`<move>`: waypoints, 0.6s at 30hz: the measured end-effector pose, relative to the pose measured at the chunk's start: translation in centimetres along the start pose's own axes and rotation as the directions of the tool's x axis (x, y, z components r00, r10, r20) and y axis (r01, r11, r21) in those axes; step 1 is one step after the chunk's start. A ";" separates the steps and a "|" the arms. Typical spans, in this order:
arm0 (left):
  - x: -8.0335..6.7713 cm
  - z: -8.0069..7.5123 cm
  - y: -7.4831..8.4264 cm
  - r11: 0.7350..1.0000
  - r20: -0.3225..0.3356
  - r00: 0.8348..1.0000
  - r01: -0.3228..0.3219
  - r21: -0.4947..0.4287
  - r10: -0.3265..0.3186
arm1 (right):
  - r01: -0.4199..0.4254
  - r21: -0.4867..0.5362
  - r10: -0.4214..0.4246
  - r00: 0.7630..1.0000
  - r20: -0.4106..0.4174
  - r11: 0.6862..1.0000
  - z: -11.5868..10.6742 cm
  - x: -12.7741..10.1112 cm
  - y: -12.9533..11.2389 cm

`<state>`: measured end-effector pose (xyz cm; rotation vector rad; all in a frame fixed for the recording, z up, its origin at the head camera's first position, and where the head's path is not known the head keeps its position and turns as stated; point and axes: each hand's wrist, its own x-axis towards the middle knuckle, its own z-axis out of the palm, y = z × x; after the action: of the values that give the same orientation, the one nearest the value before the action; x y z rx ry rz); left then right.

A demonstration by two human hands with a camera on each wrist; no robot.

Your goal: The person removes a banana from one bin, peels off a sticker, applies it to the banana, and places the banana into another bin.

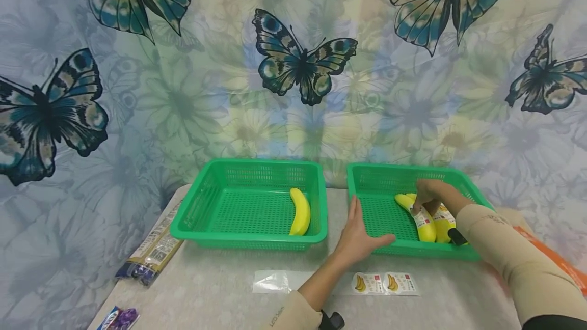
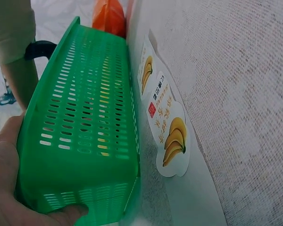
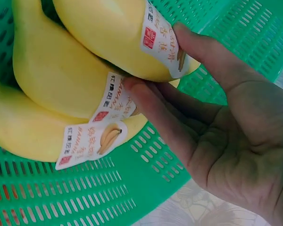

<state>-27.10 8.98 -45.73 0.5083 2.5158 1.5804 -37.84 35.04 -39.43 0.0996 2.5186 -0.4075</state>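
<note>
In the right green basket (image 1: 378, 225) lie yellow bananas with white banana stickers. My right hand (image 1: 430, 198) reaches into it. Seen from the right wrist, that hand (image 3: 236, 113) pinches one labelled banana (image 3: 108, 35), the thumb at the edge of its sticker and the index finger along its lower side. Two more labelled bananas, a middle one (image 3: 56, 70) and a lower one (image 3: 28, 132), lie beside it. My left hand (image 1: 359, 238) is at the near left corner of this basket, fingers straight and thumb spread out over the rim.
A second green basket (image 1: 247, 243) on the left holds one banana (image 1: 300, 212) with no sticker showing. A backing strip with two banana stickers (image 1: 384, 283) lies in front. Packets (image 1: 153, 241) lie at the table's left edge, and an orange bag (image 1: 552, 258) at the right.
</note>
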 end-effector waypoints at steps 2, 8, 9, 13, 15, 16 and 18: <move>0.0 -0.2 -0.1 1.000 -0.005 1.000 -0.001 0.008 0.001 | 0.010 -0.052 -0.011 1.000 -0.024 0.999 -0.1 0.0 -0.3; 0.0 0.0 0.0 1.000 -0.007 1.000 0.010 0.022 -0.009 | -0.001 -0.088 -0.002 0.999 -0.034 0.996 -0.2 -0.2 -0.4; 0.0 0.0 0.0 1.000 -0.010 1.000 0.013 0.022 -0.013 | -0.003 -0.095 -0.001 0.999 -0.036 0.995 -0.3 -0.2 -0.4; -0.1 0.1 -0.1 1.000 -0.010 1.000 0.009 0.019 -0.009 | 0.002 -0.096 -0.005 0.999 -0.032 0.995 -0.1 -0.4 -0.4; -0.1 0.1 -0.1 1.000 -0.007 1.000 0.008 0.017 -0.008 | 0.009 -0.092 -0.012 1.000 -0.027 0.996 0.0 -0.6 -0.5; -0.1 0.0 -0.1 1.000 -0.006 1.000 0.008 0.021 -0.008 | 0.012 -0.086 -0.015 1.000 -0.025 0.996 0.0 -0.7 -0.6; -0.1 -0.2 -0.1 0.999 -0.012 1.000 0.007 0.032 -0.007 | 0.022 -0.073 -0.023 1.000 -0.015 0.997 -0.1 -0.9 -0.9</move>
<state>-27.12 8.77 -45.74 0.4953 2.5524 1.5476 -37.32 34.25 -38.61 0.0464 2.5492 -0.3243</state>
